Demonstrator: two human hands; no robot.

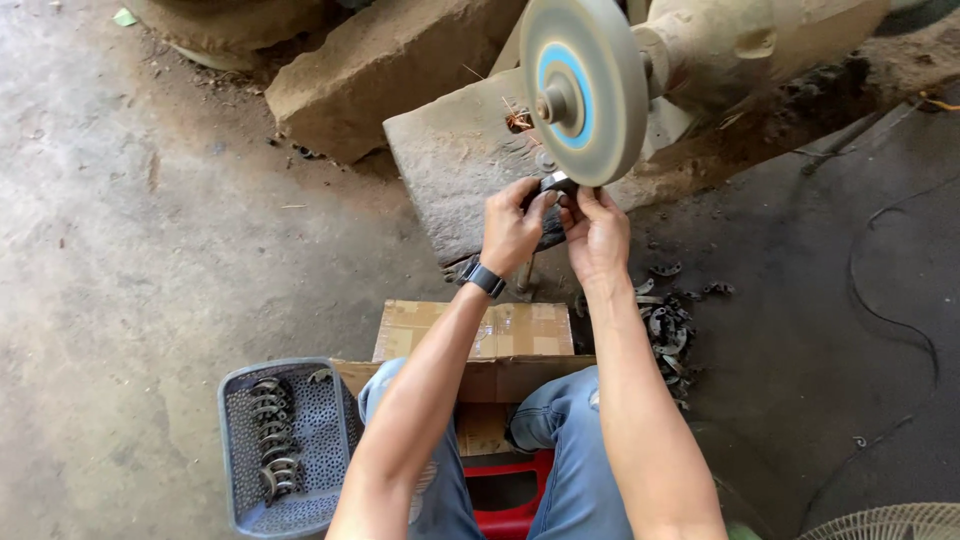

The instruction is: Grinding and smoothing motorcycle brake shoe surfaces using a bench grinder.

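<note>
Fingers of the left hand and right hand pinch a small metal part against the wheel at its six o'clock. A basket lies at seven o'clock, loose parts at four.

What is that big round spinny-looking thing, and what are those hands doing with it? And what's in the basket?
The camera sits on a person's head and looks down, so you see their own arms. The round thing is a grinding wheel on a motor. The left hand and right hand together hold a small metal piece at the wheel's bottom edge. On the floor, a grey basket holds curved metal parts. More such parts lie in a pile on the right. A cardboard box sits before the knees.
</note>
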